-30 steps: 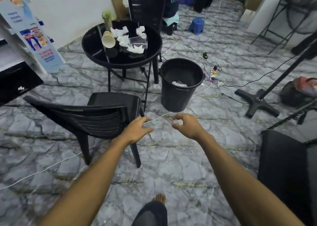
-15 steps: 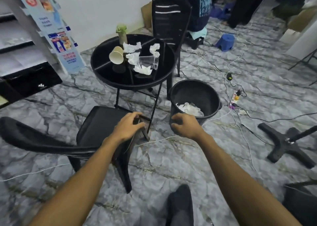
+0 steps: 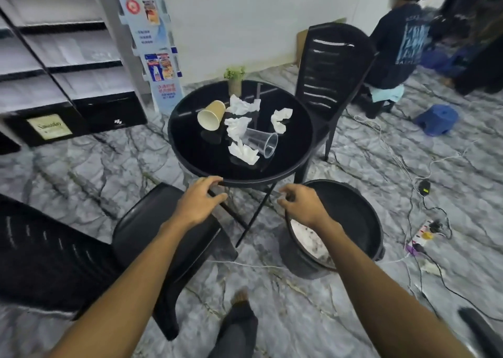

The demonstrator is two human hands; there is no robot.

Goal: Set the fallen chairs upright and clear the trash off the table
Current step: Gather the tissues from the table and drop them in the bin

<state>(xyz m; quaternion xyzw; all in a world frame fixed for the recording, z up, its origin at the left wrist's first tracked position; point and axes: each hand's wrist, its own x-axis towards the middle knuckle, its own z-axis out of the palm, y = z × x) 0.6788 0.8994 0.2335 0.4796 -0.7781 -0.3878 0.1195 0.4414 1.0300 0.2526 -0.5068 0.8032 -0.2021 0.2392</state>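
Head view: both hands reach toward the round black glass table (image 3: 190, 151), probably to begin on the trash. The left hand (image 3: 200, 202), fingers loosely spread and empty, hovers at the near rim; the right hand (image 3: 302, 206), half-curled and empty, hangs above the black plastic bin (image 3: 362, 221). Crumpled white tissues (image 3: 242, 107), a tan paper cup (image 3: 211, 115) and a clear plastic cup (image 3: 262, 145) lie farther back, tipped over. The near-left black plastic chair (image 3: 152, 229) stands upright.
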